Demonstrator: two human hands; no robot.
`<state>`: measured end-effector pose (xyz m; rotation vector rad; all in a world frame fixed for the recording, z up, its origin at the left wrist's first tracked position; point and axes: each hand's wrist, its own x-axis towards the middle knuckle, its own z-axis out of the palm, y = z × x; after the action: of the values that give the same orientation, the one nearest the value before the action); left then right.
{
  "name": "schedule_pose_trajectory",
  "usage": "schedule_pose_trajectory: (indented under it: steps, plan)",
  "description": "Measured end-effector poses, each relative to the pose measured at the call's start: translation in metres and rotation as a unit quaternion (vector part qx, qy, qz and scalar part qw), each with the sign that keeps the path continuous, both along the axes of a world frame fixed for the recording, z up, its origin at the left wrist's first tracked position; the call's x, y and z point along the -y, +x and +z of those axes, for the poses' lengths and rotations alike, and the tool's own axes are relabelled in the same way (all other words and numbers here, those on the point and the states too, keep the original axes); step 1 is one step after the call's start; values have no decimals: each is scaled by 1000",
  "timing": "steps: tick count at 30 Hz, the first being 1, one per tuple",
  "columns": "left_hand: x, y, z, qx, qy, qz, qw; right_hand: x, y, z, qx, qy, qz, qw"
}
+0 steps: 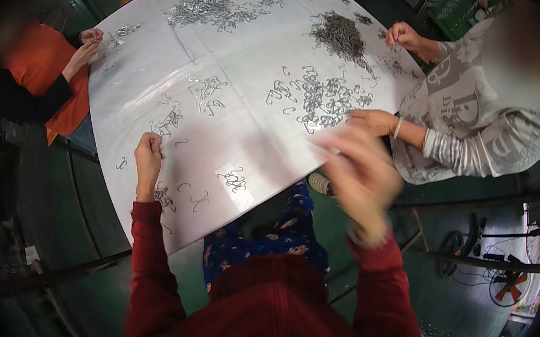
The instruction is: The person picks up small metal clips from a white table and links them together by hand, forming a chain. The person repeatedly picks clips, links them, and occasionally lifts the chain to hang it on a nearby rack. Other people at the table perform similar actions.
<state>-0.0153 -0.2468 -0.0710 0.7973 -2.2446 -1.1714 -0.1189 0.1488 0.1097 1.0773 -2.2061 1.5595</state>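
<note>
Covering a green-floored workroom, white table [162, 65], scattered metal hooks [320, 98], seated co-workers.

Long dark red sleeves cover both forearms, above blue floral-patterned trousers [276, 232].

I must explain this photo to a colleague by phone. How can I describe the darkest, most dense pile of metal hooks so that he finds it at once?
Start from the big white table that fills the middle of the picture. Go to its far right part, near the raised hand of the person in the grey patterned top. The pile of hooks there is a dark, tight heap, while the other hooks lie in thin, shiny, scattered groups.
</note>
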Motion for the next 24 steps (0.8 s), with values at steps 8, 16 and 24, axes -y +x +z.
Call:
schedule_pose_trajectory:
  steps: [8, 16, 24]
  plan:
    - [-143, 36, 62, -175, 262, -43, 948, 256, -96, -222, -158, 237, -48, 957]
    - [-143, 60, 73, -123, 289, -31, 949, 243, -92, -231, -159, 287, 44, 944]
    - [-157, 42, 67, -106, 279, -72, 952, 223, -107, -189, 120, 81, 63, 987]
